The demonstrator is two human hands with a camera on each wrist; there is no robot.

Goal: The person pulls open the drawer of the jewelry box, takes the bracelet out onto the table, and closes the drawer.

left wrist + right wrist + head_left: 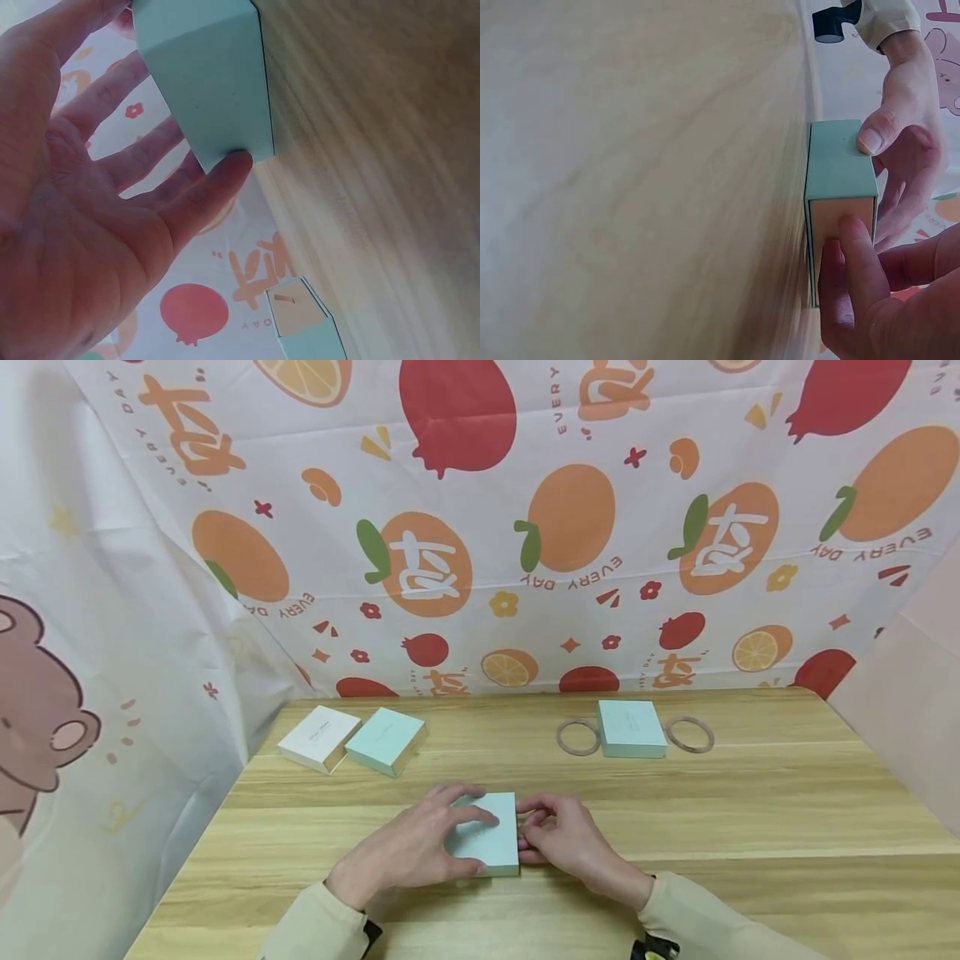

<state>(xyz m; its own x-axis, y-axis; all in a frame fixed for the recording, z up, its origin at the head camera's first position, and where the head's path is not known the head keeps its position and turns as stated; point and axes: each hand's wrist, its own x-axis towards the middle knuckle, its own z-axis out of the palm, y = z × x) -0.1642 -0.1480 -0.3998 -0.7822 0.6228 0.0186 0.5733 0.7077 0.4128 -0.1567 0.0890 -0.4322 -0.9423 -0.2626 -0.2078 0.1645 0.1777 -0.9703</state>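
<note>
A mint-green drawer box (505, 839) lies flat on the wooden table in front of the person. The left hand (412, 847) grips it from the left, thumb on its near side, fingers reaching over the top and to the far side. In the left wrist view that thumb presses the mint side (214, 97) at a lower corner. The right hand (573, 843) is at the box's right end, thumb and a finger pinched together at the middle of the brown end face (826, 217). Those fingertips hide any tab there.
At the back left, a white box (318, 737) stands beside a mint box (385, 739) with a brown end. Another mint box (632, 724) is at the back right, between a left brown ring (577, 752) and a right one (693, 750). A fruit-print cloth (487, 585) hangs behind the table.
</note>
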